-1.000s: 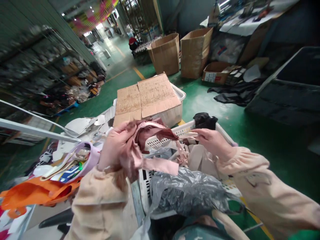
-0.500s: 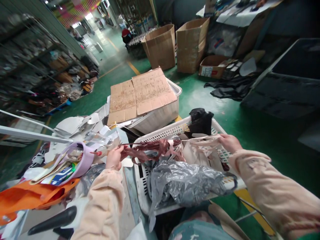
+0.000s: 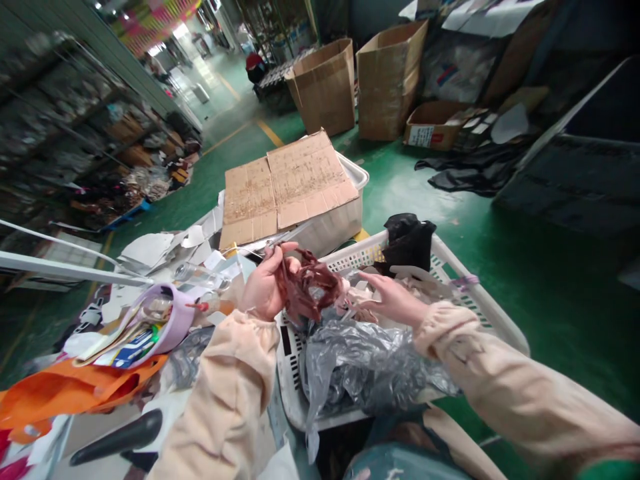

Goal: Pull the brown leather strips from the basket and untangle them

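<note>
Reddish-brown strips (image 3: pixel 310 288), thin and leathery-looking, bunched into a crumpled tangle over the near-left corner of the white plastic basket (image 3: pixel 480 303). Basket wall is perforated, a lattice of small holes; rim smooth and rounded. Inside it: pale pink scraps (image 3: pixel 400 280), flat and limp, and a crinkled grey plastic bag (image 3: pixel 370 367), translucent, glossy in folds. A black bag (image 3: pixel 407 241) stands at the far rim.

Left hand (image 3: pixel 265 287): palm turned up and inward, fingers curled, grip closed on the tangle of strips at its left edge. Sleeve is pale peach cloth, gathered at the cuff.

Right hand (image 3: pixel 395 300): fingers spread and slack, palm down, grip open, holding nothing, hovering just above the pink scraps, near the tangle but apart from it.

Change from half a second ago: the strips were then stretched in a long line between both hands, the right hand out at the far right of the basket pinching a pale strip. Now the line has collapsed into a wad at the left hand, and the right hand has let go and moved in toward the centre.

Beyond the basket, flattened corrugated cardboard (image 3: pixel 287 187) lies over a white tub. On the surface at left: a lilac bag (image 3: pixel 173 320) stuffed with flat pieces, orange fabric (image 3: pixel 75 390), white paper offcuts (image 3: pixel 150 247). Green floor (image 3: pixel 525 267).
</note>
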### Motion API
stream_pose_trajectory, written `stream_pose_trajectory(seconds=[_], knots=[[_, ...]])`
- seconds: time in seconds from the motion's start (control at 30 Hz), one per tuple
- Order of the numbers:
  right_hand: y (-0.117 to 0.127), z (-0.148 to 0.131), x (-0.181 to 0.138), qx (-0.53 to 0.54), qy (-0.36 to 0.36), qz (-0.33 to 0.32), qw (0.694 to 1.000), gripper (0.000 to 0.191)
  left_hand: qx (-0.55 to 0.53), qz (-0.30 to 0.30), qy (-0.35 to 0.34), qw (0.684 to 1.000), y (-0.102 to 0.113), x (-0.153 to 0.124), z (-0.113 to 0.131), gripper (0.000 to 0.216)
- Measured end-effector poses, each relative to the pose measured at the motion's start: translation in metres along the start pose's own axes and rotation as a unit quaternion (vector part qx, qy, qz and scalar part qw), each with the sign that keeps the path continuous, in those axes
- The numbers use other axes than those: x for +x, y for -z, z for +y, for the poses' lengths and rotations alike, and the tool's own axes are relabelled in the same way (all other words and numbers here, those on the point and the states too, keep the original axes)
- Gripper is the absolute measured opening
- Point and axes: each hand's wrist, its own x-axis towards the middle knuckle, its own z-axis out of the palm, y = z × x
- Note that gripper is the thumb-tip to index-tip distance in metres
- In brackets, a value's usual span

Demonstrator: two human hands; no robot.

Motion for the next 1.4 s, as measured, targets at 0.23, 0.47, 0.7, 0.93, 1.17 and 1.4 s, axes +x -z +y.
stream_pose_trajectory(seconds=[0.23, 0.47, 0.7, 0.93, 1.17, 1.4], knots=[[-0.03, -0.008, 0.027, 0.178, -0.125, 0.041, 0.975, 0.031, 0.056, 0.014, -0.04, 0.998, -0.012, 0.017, 0.037, 0.056], [0.006, 0.032, -0.027, 0.445, -0.269, 0.056, 0.852, 0.052, 0.046, 0.101, -0.054, 0.992, 0.037, 0.029, 0.006, 0.049], [0.013, 0.047, -0.091, 0.481, -0.301, 0.012, 0.824, 0.04, 0.153, 0.125, 0.066, 0.978, 0.026, 0.027, -0.126, 0.047], [0.008, 0.086, -0.147, 0.066, -0.329, -0.235, 0.912, 0.015, 0.444, 0.015, 0.225, 0.867, 0.066, 0.01, -0.219, 0.059], [0.011, 0.063, -0.112, -0.165, -0.165, -0.019, 0.972, 0.042, 0.504, 0.022, 0.19, 0.843, 0.078, -0.003, -0.242, 0.021], [-0.063, 0.045, -0.035, -0.065, -0.124, -0.104, 0.985, 0.048, 0.539, -0.026, 0.182, 0.822, 0.073, -0.013, -0.245, 0.021]])
